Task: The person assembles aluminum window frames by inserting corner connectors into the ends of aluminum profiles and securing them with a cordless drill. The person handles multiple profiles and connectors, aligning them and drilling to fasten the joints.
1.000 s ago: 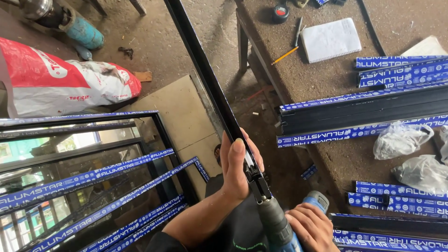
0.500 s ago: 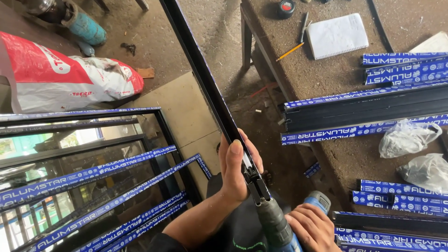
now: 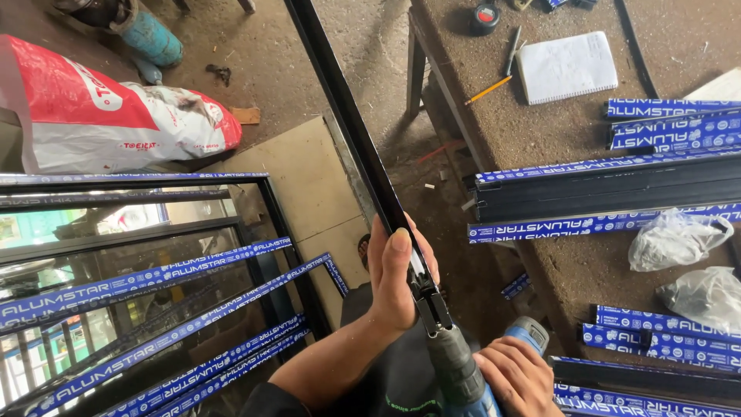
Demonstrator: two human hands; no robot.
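The left hand (image 3: 397,278) wraps around a long black metal bar (image 3: 347,123), its grip closed on the bar's lower end, thumb laid along the near face. The bar runs from the hands up toward 11 o'clock and leaves the view at the top edge. The right hand (image 3: 517,374), at 5 o'clock, has its grip closed on a power drill (image 3: 455,371) with a dark body and a blue end; the drill's nose meets the bar's end just below the left hand.

At 9 o'clock, black window frames (image 3: 139,270) stand on the floor, crossed by long blue strips of protective tape with white lettering. At 10 o'clock a plump sack (image 3: 116,116) lies on its side, red at one end and white at the other, with red printing. Above it, near the top edge, sits a teal cylinder (image 3: 150,37).

The surface (image 3: 540,131) fills the right side from 1 to 4 o'clock. On it lie black bars (image 3: 610,185) edged in the same blue lettered tape, more of them stacked at 2 o'clock and at 4 o'clock. A white notepad (image 3: 567,67) lies at 1 o'clock, with a yellow pencil (image 3: 488,90) just beside it and a round black-and-red tape measure (image 3: 485,17) near the top edge. Two crumpled clear plastic bags (image 3: 675,239) sit at 3 o'clock.
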